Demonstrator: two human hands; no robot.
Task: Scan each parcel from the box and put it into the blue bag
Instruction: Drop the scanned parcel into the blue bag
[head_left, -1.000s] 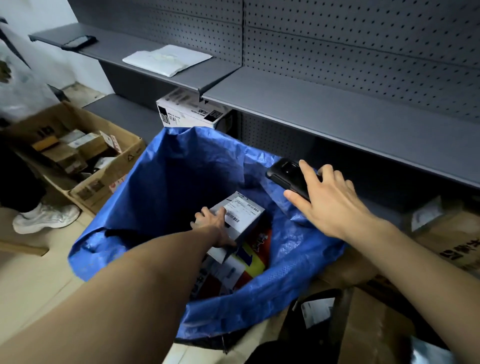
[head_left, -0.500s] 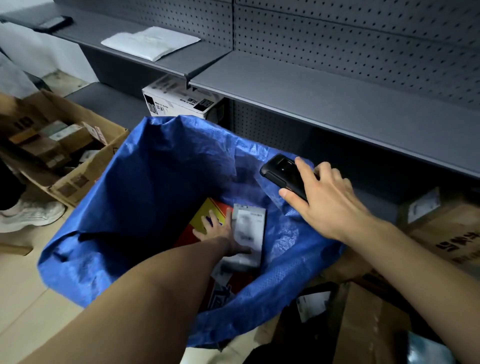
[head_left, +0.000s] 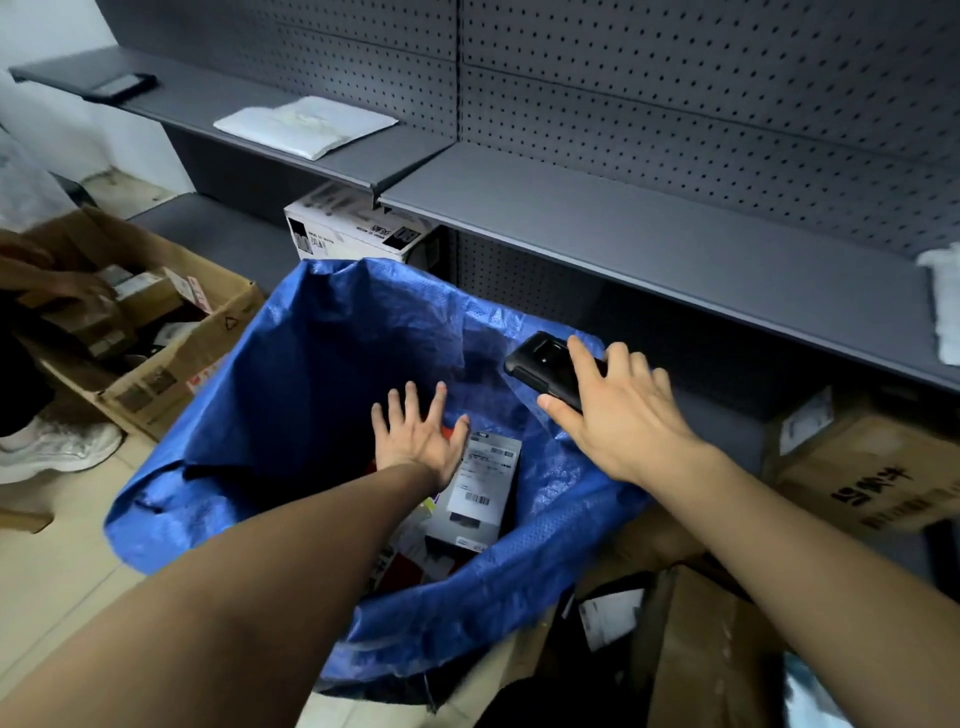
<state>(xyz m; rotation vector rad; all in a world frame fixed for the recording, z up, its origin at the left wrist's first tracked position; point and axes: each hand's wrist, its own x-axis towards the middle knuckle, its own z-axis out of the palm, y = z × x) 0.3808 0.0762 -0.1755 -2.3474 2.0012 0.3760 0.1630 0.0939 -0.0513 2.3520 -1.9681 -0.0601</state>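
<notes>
Deposit step: white-labelled grey parcel (head_left: 480, 486) lies inside crinkled blue woven bag (head_left: 291, 395), left hand (head_left: 418, 439) splayed empty above, right hand (head_left: 618, 410) gripping black handheld scanner (head_left: 545, 366); next, fetch from brown cardboard box (head_left: 156, 358).

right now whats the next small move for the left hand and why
Probably lift the left hand out of the blue bag and reach toward the cardboard box for another parcel: its fingers are spread, holding nothing, and the labelled parcel already lies inside.

A small box (head_left: 480, 486) with a white label lies flat inside the open blue bag (head_left: 291, 395), on top of other parcels.
</notes>
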